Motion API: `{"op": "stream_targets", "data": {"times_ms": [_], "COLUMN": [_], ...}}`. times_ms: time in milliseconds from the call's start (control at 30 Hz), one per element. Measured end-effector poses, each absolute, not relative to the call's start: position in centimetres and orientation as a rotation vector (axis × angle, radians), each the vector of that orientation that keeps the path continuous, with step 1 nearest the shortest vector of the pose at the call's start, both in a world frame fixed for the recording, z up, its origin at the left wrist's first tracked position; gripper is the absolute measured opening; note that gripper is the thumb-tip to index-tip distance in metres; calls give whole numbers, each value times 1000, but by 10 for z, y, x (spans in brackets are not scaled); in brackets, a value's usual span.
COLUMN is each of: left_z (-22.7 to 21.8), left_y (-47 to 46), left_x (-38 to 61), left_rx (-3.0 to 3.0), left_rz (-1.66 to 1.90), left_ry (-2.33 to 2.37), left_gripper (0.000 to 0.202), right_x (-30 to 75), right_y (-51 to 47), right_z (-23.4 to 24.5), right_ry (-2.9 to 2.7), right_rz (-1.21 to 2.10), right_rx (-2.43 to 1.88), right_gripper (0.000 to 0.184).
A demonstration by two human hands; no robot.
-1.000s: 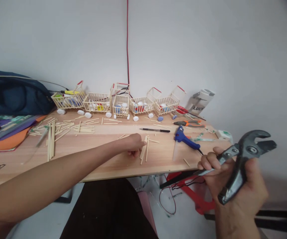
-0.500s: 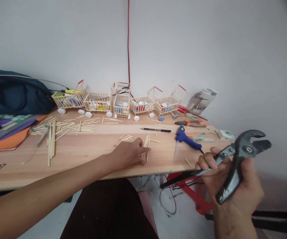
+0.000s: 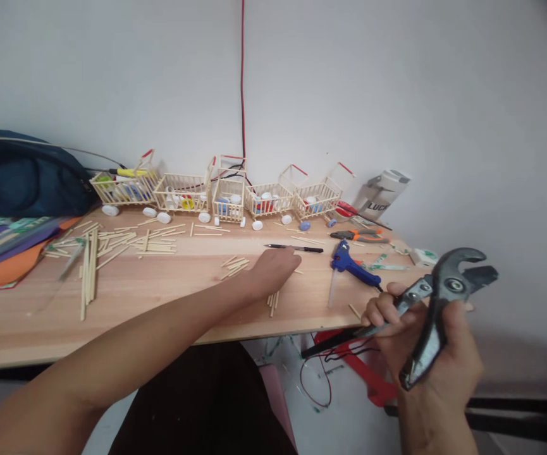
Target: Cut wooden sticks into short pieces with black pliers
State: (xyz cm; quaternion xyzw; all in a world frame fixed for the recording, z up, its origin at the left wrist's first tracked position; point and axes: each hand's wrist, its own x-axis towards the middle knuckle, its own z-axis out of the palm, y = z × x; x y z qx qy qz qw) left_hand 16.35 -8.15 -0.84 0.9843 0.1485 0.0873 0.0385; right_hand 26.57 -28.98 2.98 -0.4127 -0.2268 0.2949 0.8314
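My left hand (image 3: 277,270) is over the wooden table, its fingers curled together and their tips mostly turned out of sight. Whatever they hold, if anything, is hidden. The end of a thin wooden stick (image 3: 298,272) shows just beside the fingers, and a small bundle of cut sticks (image 3: 273,304) lies partly under the hand. Just beyond it is a black pen (image 3: 308,249). At the right, my right hand (image 3: 425,341) is wrapped around pruning shears (image 3: 444,309) with a hooked jaw and a dark blade. Their jaws are spread, with nothing between them.
Several miniature stick shopping carts (image 3: 181,189) line the wall. A blue glue gun (image 3: 351,265), orange-handled pliers (image 3: 361,236) and a box (image 3: 384,194) stand or lie right. Loose sticks (image 3: 112,243), coloured sheets (image 3: 12,265) and a dark bag (image 3: 26,177) occupy the left.
My left hand has moved up and slightly right from the stick bundle, and its spread fingers have curled together. My right hand still holds the shears. The view has shifted slightly.
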Motion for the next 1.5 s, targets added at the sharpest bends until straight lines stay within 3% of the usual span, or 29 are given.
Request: {"op": "stream_targets", "data": {"times_ms": [100,233,367,600,733,933,1167,1300,1500], "left_z": [-5,13,25,18,16,14,1,-10,-6], "left_y": [-79,-69,-56,-53,-57,-69,-88,-83,-76], "left_x": [175,162,129,99,103,134,171,179,140], "left_rx": [2908,2263,1570,1242,1400,2012,2749,2817,2645], "left_rz": [301,402,329,373,494,607,482,367,473], "left_ry": [436,523,631,556,570,643,303,267,484], "left_gripper": [19,5,15,8,19,7,17,19,30], "right_x": [266,268,262,231,220,231,249,251,253], "right_y": [-291,-291,-284,-260,-256,-265,-274,-275,-276], "right_z": [28,23,17,12,12,15,18,17,15], "right_ry": [-500,-494,-480,-527,-552,-574,-557,-538,-548], "right_rz": [652,688,760,966,1056,994,911,896,906], "right_rx": [-872,-865,-888,-966,-967,-1006,-998,-993,-956], "right_gripper": [39,38,39,45,46,46,47,48,45]}}
